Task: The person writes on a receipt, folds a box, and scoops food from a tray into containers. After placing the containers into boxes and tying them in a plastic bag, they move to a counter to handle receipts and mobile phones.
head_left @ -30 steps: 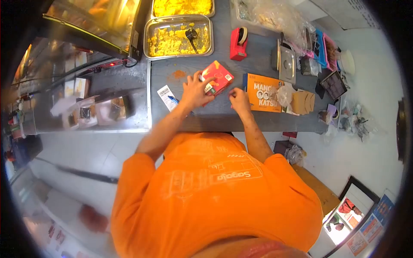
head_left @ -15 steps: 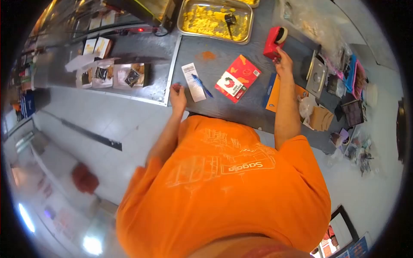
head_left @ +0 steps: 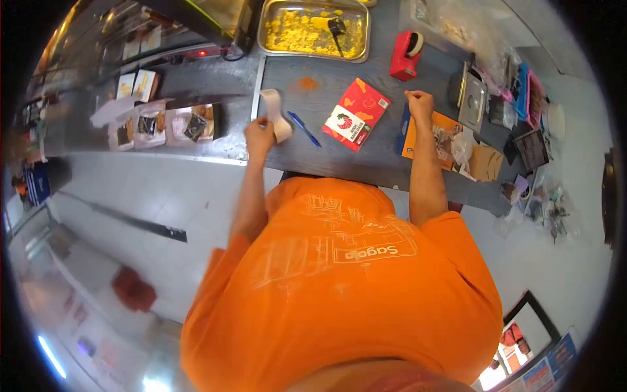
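Observation:
My left hand [head_left: 259, 137] is closed on the left edge of a white paper receipt [head_left: 277, 112], which curls up off the table. Right beside the receipt lies a blue pen [head_left: 304, 129]. Flat on the table between my hands is a red and white printed box [head_left: 357, 115]. My right hand [head_left: 421, 107] is held in a pinch just below the red tape dispenser [head_left: 403, 62], apart from it. Whatever sits between those fingertips, if anything, is too small to make out.
A steel tray [head_left: 262, 39] of yellow food with a black spoon stands at the back. Several opened food boxes [head_left: 189, 124] are on the left counter. Orange packaging [head_left: 446, 124], a metal lidded container [head_left: 471, 103] and plastic bags [head_left: 467, 36] crowd the right side.
My right hand has come away from the tape dispenser, back toward me. My left hand has taken hold of the receipt, which was lying flat and now curls upward.

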